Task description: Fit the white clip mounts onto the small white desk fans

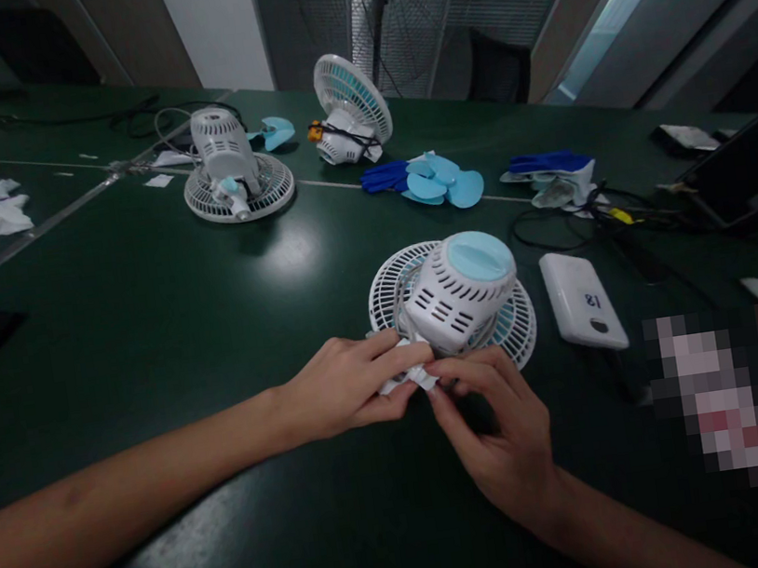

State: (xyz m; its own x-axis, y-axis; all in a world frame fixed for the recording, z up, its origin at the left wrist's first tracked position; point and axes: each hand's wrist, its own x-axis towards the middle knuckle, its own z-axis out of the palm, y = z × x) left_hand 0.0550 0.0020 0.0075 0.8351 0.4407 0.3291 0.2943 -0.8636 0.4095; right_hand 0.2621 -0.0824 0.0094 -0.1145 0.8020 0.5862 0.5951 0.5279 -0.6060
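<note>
A small white fan (pixel 455 297) with a light blue cap lies face down on the dark green table (pixel 144 317), its round grille flat on the surface. My left hand (pixel 347 382) is closed on a small white part (pixel 406 376) at the near side of the fan's motor housing. My right hand (pixel 494 423) pinches the same white part from the right, fingertips meeting those of the left hand.
Two more white fans (pixel 232 168) (pixel 348 114) lie farther back. Light blue fan blades (pixel 439 183) and blue gloves (pixel 549 164) sit beyond the near fan. A white power bank (pixel 583 300) lies to its right, with black cables (pixel 582 222) and a large standing fan (pixel 387 10) behind.
</note>
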